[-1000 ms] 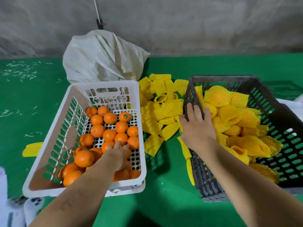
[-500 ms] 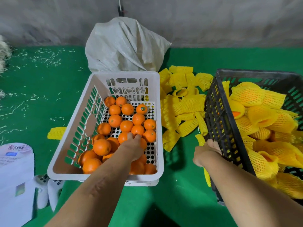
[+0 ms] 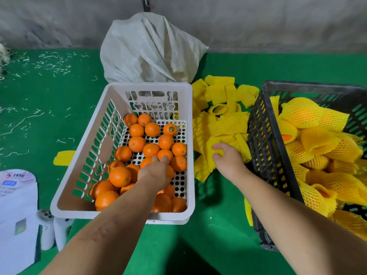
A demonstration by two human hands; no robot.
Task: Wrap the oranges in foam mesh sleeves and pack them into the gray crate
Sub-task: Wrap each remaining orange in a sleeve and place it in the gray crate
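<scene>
Both hands are at work at once, each fetching one half of the next wrap. Left of the white basket (image 3: pixel 65 203) lie a stray yellow sleeve (image 3: pixel 61 158) and some white packaging (image 3: pixel 17 215) on the green surface, out of the working path. Inside the white basket, the left hand (image 3: pixel 154 173) reaches down among the bare oranges (image 3: pixel 136 143), its fingers curled over one orange (image 3: pixel 164 154) near the basket's right wall; whether it truly grips the fruit yet I cannot tell, since the palm hides the contact. Behind the white basket leans a white sack (image 3: pixel 151 48). Just right of the white basket, between it and the gray crate (image 3: pixel 264 147), sits the loose heap of foam mesh sleeves (image 3: pixel 224 124), placed so either hand reaches it easily. The right hand (image 3: pixel 228 161) rests on that heap's near edge, fingers bent and pinching one sleeve (image 3: pixel 210 144). Farther right of the white basket, the gray crate holds many wrapped oranges (image 3: pixel 305 114) piled loosely, so the packing looks well under way, with plenty of bare fruit left to do.
</scene>
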